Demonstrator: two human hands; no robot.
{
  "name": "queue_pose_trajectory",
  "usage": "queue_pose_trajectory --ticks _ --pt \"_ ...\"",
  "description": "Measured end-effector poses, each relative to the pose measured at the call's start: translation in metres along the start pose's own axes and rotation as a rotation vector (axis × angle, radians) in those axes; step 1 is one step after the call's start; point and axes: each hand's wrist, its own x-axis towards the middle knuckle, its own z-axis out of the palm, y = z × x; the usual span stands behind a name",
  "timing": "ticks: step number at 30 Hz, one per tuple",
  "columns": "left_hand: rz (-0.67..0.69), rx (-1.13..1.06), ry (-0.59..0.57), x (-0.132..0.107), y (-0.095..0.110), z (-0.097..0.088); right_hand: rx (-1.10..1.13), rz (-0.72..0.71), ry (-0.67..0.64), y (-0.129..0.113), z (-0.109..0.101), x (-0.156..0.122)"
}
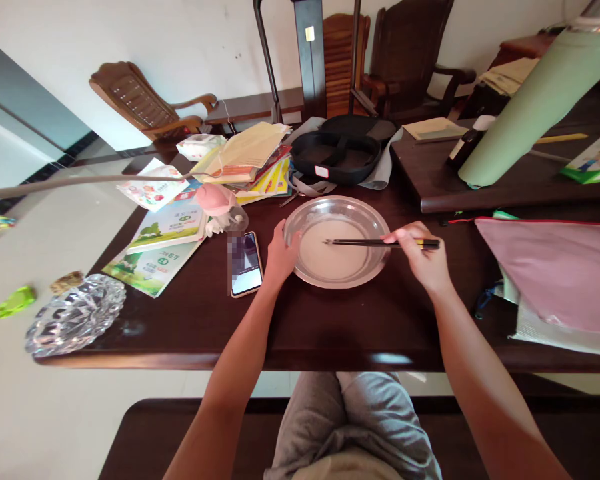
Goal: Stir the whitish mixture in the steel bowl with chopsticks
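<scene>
A round metal basin (380, 267) stands on the dark wooden table in front of me, with a pale, milky liquid (333, 257) in its bottom. My left hand (281, 255) is closed on the basin's left rim, thumb on the inner side and fingers around the outside. In my right hand (419, 257) is a pair of dark chopsticks (363, 243), gripped near their thick, gold-banded ends. They reach left across the basin's right rim, lying nearly level, and their tips are over the liquid. Whether the tips touch it I cannot tell.
Left of the basin lie a phone (246, 263), a pink-lidded bottle (219, 203), booklets (153, 267) and a glass dish (80, 317). Behind it sit a black case (335, 157) and stacked books (253, 153). A green tumbler (535, 100) and pink pouch (555, 273) are at right.
</scene>
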Motion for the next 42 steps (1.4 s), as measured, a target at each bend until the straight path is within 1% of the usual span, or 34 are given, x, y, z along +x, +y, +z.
queue_pose_trajectory --ticks 2,3,4,6,9,11,13,16,17,18,20,23,25,26,28,31,32,33,34,37,39,40,42 --pt "0.001 0.004 -0.005 0.0 0.0 0.0 0.047 0.027 0.107 0.003 -0.005 0.001" --pt "-0.001 0.006 -0.007 0.0 0.0 0.0 0.08 0.042 0.129 0.003 -0.007 0.0" --pt "-0.005 0.008 -0.009 0.0 0.001 0.0 0.11 0.054 0.123 0.003 -0.007 0.0" --pt "-0.016 0.007 -0.009 0.0 0.002 0.0 0.132 0.067 0.04 0.001 -0.005 -0.001" --pt "-0.04 0.003 -0.006 0.0 0.003 0.001 0.077 0.031 -0.116 -0.005 0.003 -0.002" --pt "-0.046 0.003 -0.006 0.0 0.002 0.001 0.028 -0.003 -0.141 -0.006 0.006 -0.002" --pt "-0.034 -0.003 -0.005 0.0 0.002 0.0 -0.003 -0.009 -0.069 -0.004 0.004 -0.001" --pt "-0.021 -0.007 -0.004 -0.001 0.002 0.0 0.042 0.023 0.12 0.002 -0.004 0.0" --pt "-0.025 -0.005 -0.004 -0.001 0.003 0.0 0.079 0.034 0.155 0.003 -0.006 0.0" --pt "-0.029 -0.003 -0.004 -0.001 0.003 0.0 0.115 0.044 0.158 0.003 -0.007 0.0" --pt "-0.038 -0.002 -0.004 -0.001 0.005 0.0 0.153 0.057 0.08 0.002 -0.006 -0.002" --pt "-0.051 -0.001 -0.003 -0.001 0.007 0.0 0.096 0.032 -0.089 -0.002 0.002 -0.003" --pt "-0.056 0.01 -0.003 -0.002 0.009 0.0 0.032 -0.007 -0.126 -0.003 0.005 -0.002" --pt "-0.058 0.018 -0.004 -0.002 0.011 0.0 0.007 -0.018 -0.114 -0.002 0.005 -0.002" --pt "-0.064 0.036 -0.01 -0.003 0.013 -0.001 -0.009 -0.009 -0.031 0.001 0.002 0.0" --pt "-0.061 0.044 -0.022 -0.005 0.014 -0.001 0.067 0.036 0.145 0.007 -0.006 0.001" --pt "-0.054 0.041 -0.023 -0.005 0.014 -0.002 0.103 0.046 0.171 0.008 -0.008 0.0" --pt "-0.044 0.036 -0.022 -0.004 0.013 -0.001 0.133 0.052 0.167 0.008 -0.008 0.0" --pt "-0.037 0.032 -0.02 -0.004 0.012 -0.001 0.151 0.055 0.133 0.007 -0.008 -0.001" --pt "-0.041 0.015 -0.014 -0.002 0.009 0.0 0.117 0.037 -0.038 0.001 -0.001 -0.002" --pt "-0.049 0.009 -0.011 -0.001 0.007 0.0 0.063 0.006 -0.105 -0.001 0.003 -0.002" --pt "-0.05 0.009 -0.01 -0.001 0.007 0.001 0.039 -0.006 -0.108 -0.001 0.004 -0.002" --pt "-0.048 0.013 -0.007 -0.001 0.007 0.0 0.014 -0.008 -0.045 0.001 0.003 -0.001"
